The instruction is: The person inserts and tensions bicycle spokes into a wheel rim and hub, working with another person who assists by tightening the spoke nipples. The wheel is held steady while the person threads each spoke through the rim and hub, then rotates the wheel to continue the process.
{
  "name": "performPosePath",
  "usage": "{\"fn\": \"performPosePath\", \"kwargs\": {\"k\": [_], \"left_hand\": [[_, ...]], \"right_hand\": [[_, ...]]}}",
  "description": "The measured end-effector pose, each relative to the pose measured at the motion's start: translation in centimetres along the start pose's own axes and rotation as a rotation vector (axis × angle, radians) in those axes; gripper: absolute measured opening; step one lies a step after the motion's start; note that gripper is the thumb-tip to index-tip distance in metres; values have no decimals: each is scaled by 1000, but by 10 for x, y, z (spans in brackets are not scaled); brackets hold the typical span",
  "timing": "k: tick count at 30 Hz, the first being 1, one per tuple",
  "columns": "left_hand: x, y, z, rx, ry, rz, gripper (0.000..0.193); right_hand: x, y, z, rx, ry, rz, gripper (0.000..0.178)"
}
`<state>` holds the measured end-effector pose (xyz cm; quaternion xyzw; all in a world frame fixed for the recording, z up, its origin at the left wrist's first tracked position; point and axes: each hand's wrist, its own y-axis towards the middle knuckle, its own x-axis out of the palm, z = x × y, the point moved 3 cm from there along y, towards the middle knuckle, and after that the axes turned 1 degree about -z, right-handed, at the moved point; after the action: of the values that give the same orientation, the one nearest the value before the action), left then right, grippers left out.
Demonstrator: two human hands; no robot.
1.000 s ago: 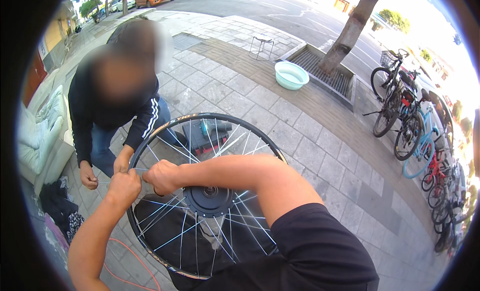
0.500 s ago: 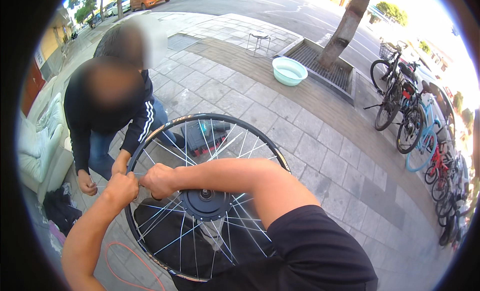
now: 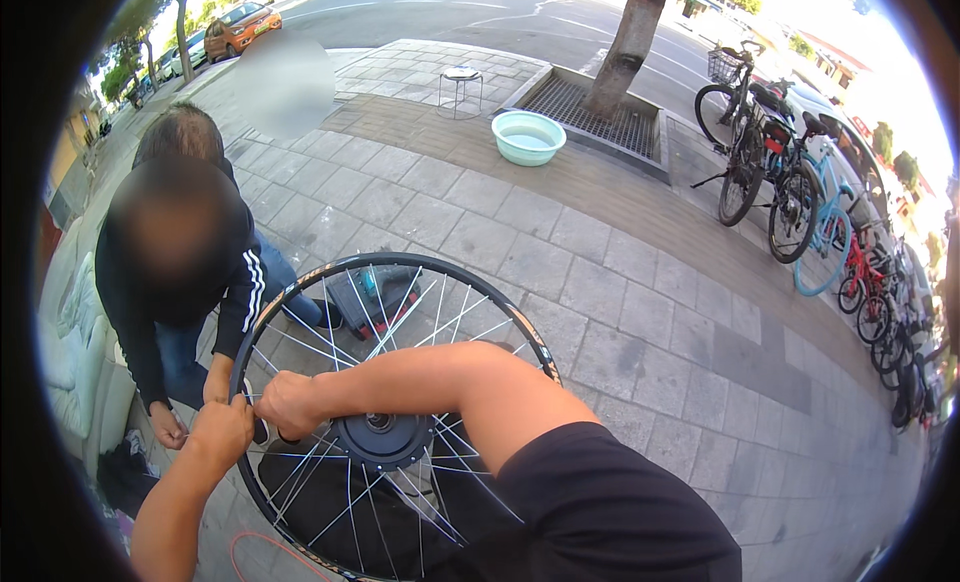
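Head view, wheel: a black spoked bicycle wheel (image 3: 395, 422) stands roughly upright in front of the person, over the paved sidewalk (image 3: 640, 322); its large black hub (image 3: 380, 437) sits at the centre.
Head view, left hand: the left hand (image 3: 222, 432) is curled closed at the wheel's left rim, fingers (image 3: 240, 410) wrapped on the rim edge.
Head view, right hand: the right hand (image 3: 288, 404) is fisted just beside the left, touching the same stretch of rim and the spokes there; what exactly it pinches cannot be told.
Head view, thing against fingers: the rim passes between the two hands, the hub lies to their right and slightly lower.
Head view, other person: a crouching person in a dark jacket (image 3: 165, 302) has one hand (image 3: 216, 387) on the rim just above the wearer's hands, the other hand (image 3: 168, 427) lower, off the wheel.
Head view, surroundings: a pale green basin (image 3: 528, 138) sits well apart near a tree trunk (image 3: 625, 47); parked bicycles (image 3: 790, 192) line the right side.
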<state>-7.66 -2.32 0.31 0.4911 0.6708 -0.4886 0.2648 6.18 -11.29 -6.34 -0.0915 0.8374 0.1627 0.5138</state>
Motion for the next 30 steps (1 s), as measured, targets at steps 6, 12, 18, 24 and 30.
{"fn": "performPosePath", "kwargs": {"k": [6, 12, 18, 24, 30], "left_hand": [[12, -9, 4, -34, 32, 85, 19], [11, -21, 14, -51, 118, 128, 17], [25, -8, 13, -137, 51, 153, 16], [-11, -15, 9, -87, -55, -17, 15], [24, -13, 9, -25, 67, 19, 15]], "right_hand": [[-6, 0, -8, 20, 12, -62, 25], [-7, 4, -14, 16, 30, -55, 27], [-4, -3, -2, 31, 31, -70, 27], [-12, 1, -13, 21, 35, -64, 28], [-18, -2, -19, 22, 51, -52, 24]]}}
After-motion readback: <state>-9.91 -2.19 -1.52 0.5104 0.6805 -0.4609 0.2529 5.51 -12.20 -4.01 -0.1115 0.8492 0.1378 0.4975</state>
